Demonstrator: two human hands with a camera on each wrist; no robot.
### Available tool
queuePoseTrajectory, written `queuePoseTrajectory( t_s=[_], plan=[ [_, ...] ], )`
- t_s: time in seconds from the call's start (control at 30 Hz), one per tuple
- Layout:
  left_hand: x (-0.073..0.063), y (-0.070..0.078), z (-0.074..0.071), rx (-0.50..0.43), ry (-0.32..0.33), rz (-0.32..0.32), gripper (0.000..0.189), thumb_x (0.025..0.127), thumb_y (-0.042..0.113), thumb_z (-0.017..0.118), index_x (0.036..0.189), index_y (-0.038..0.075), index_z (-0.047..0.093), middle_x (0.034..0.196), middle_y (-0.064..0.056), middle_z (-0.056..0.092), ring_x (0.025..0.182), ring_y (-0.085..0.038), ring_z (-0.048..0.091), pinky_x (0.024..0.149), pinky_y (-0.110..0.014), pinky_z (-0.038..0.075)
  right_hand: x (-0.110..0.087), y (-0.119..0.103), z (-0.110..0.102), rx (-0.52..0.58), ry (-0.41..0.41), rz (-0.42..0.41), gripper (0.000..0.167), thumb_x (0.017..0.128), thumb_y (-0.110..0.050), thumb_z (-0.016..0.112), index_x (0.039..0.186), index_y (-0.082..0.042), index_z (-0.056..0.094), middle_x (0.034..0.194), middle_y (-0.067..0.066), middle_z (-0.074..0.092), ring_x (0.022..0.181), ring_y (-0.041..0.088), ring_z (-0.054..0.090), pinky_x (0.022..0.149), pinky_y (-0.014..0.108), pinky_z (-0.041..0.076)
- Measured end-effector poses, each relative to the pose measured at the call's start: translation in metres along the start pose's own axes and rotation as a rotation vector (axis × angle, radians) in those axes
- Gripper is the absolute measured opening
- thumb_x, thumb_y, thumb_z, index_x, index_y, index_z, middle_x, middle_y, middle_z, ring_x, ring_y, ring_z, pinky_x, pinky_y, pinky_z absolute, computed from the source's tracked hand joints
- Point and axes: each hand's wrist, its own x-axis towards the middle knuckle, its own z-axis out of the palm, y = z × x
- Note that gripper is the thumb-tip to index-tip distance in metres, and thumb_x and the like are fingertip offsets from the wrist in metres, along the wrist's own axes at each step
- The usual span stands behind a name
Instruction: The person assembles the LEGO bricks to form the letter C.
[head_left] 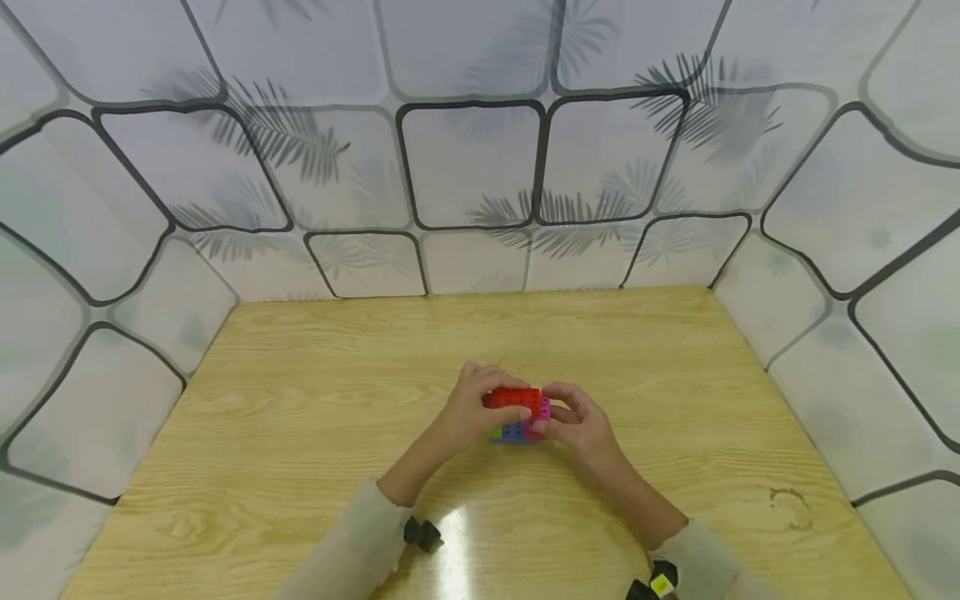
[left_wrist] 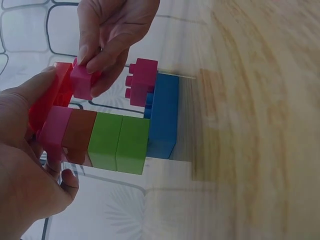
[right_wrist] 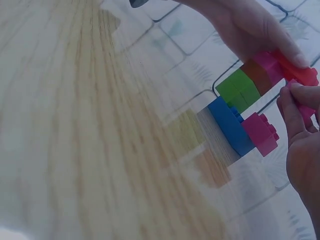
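Note:
A tower of toy building blocks stands on the table. Its base is a long blue block (left_wrist: 166,115). One end of that base carries two green blocks (left_wrist: 106,137), then a brown block (left_wrist: 80,135) and a pink block (left_wrist: 55,127); a long red block (head_left: 516,400) tops them. On the other end of the base sits a single pink block (left_wrist: 144,80), studs up. My left hand (head_left: 468,412) grips the red block from the left. With fingertips and thumb, my right hand (head_left: 588,429) pinches a small pink block (left_wrist: 81,82) close under the red block's overhanging end; whether they touch, I cannot tell.
The wood-grain table (head_left: 322,358) spreads around the tower. Patterned cloth walls (head_left: 472,167) enclose it at the back and both sides. A black device (head_left: 422,534) is worn at the left wrist, and another (head_left: 652,581) at the right wrist.

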Motion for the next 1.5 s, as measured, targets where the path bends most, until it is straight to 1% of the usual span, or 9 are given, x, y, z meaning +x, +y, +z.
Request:
queuePoseTrajectory(
  t_s=[0.2, 0.37, 0.5, 0.73, 0.9, 0.97, 1.07, 1.3, 1.5],
  plan=[
    [-0.001, -0.001, 0.001, -0.026, 0.006, -0.009, 0.035, 0.085, 0.039, 0.081, 0.117, 0.026, 0.074, 0.107, 0.012, 0.065, 0.098, -0.019, 0.037, 0.081, -0.034, 0.045, 0.001, 0.000, 0.001, 0.023, 0.023, 0.007, 0.052, 0.089, -0.009, 0.075, 0.133, -0.002, 0.048, 0.136, 0.015, 0.055, 0.119, 0.017, 0.065, 0.094, 0.029, 0.055],
    [-0.001, -0.003, 0.003, -0.043, 0.012, -0.011, 0.035, 0.085, 0.039, 0.081, 0.117, 0.026, 0.074, 0.105, 0.012, 0.065, 0.098, -0.019, 0.037, 0.081, -0.034, 0.044, 0.000, 0.000, 0.001, 0.058, 0.031, -0.012, 0.047, 0.089, -0.005, 0.074, 0.129, 0.000, 0.051, 0.128, 0.011, 0.061, 0.115, 0.017, 0.067, 0.093, 0.031, 0.056],
    [-0.001, -0.004, 0.005, -0.057, 0.015, -0.011, 0.034, 0.084, 0.038, 0.082, 0.115, 0.026, 0.075, 0.104, 0.011, 0.066, 0.098, -0.019, 0.038, 0.081, -0.034, 0.044, 0.000, 0.002, 0.000, 0.059, 0.032, -0.029, 0.045, 0.089, -0.005, 0.075, 0.127, 0.001, 0.053, 0.124, 0.007, 0.063, 0.114, 0.017, 0.068, 0.092, 0.031, 0.056],
    [0.002, -0.005, 0.010, -0.040, 0.016, -0.010, 0.034, 0.083, 0.040, 0.083, 0.114, 0.028, 0.076, 0.102, 0.012, 0.066, 0.097, -0.017, 0.040, 0.080, -0.033, 0.044, -0.002, 0.003, -0.002, 0.109, 0.048, -0.028, 0.043, 0.088, -0.001, 0.074, 0.125, 0.000, 0.053, 0.123, 0.004, 0.062, 0.113, 0.016, 0.069, 0.091, 0.030, 0.056],
    [0.001, -0.004, 0.011, -0.014, 0.036, -0.008, 0.035, 0.082, 0.039, 0.084, 0.114, 0.027, 0.076, 0.101, 0.012, 0.067, 0.095, -0.016, 0.040, 0.079, -0.032, 0.043, -0.002, 0.002, -0.001, 0.125, 0.024, -0.040, 0.040, 0.088, 0.000, 0.073, 0.124, -0.002, 0.053, 0.123, 0.004, 0.062, 0.112, 0.016, 0.069, 0.090, 0.033, 0.057],
    [0.000, -0.003, 0.010, -0.019, 0.046, -0.006, 0.036, 0.082, 0.039, 0.083, 0.115, 0.026, 0.076, 0.101, 0.012, 0.067, 0.095, -0.017, 0.040, 0.078, -0.032, 0.043, -0.001, 0.001, -0.001, 0.136, 0.003, -0.049, 0.041, 0.089, 0.001, 0.072, 0.124, 0.000, 0.052, 0.124, 0.005, 0.061, 0.113, 0.017, 0.068, 0.090, 0.035, 0.057],
    [-0.001, -0.002, 0.008, -0.043, 0.053, -0.003, 0.036, 0.083, 0.039, 0.083, 0.116, 0.026, 0.076, 0.102, 0.011, 0.067, 0.095, -0.018, 0.040, 0.078, -0.033, 0.043, 0.000, 0.000, -0.001, 0.116, -0.012, -0.064, 0.042, 0.090, -0.002, 0.072, 0.126, 0.001, 0.050, 0.125, 0.005, 0.060, 0.114, 0.017, 0.068, 0.090, 0.034, 0.057],
    [-0.001, -0.005, 0.006, -0.094, 0.032, 0.000, 0.036, 0.085, 0.038, 0.082, 0.119, 0.030, 0.074, 0.105, 0.014, 0.067, 0.097, -0.020, 0.038, 0.079, -0.035, 0.041, 0.002, -0.002, -0.002, 0.065, -0.029, -0.107, 0.045, 0.091, -0.002, 0.071, 0.129, 0.005, 0.048, 0.125, 0.006, 0.061, 0.113, 0.015, 0.068, 0.091, 0.032, 0.057],
    [-0.003, -0.005, 0.004, -0.115, 0.023, 0.001, 0.036, 0.085, 0.034, 0.082, 0.119, 0.028, 0.074, 0.107, 0.014, 0.067, 0.096, -0.020, 0.036, 0.079, -0.036, 0.040, 0.001, -0.002, -0.003, 0.036, -0.064, -0.112, 0.045, 0.093, -0.004, 0.070, 0.131, 0.002, 0.047, 0.124, 0.002, 0.063, 0.114, 0.015, 0.067, 0.091, 0.032, 0.057]
  ],
)
